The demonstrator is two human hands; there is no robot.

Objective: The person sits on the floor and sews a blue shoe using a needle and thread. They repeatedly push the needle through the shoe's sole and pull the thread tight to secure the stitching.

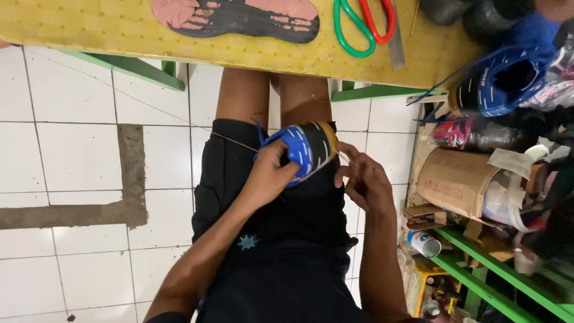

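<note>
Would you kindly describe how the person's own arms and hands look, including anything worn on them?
Both arms are bare from the bottom of the picture to the fingers; no sleeves, gloves, watch or rings show on the left hand or the right hand. No cables or markings are visible. The person wears black shorts and a dark top with a small teal star.

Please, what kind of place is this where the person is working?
Probably a small shoe-repair workshop. The left hand holds a blue shoe while the right hand pulls a thread. A loose shoe sole and scissors lie on the yellow bench.
</note>
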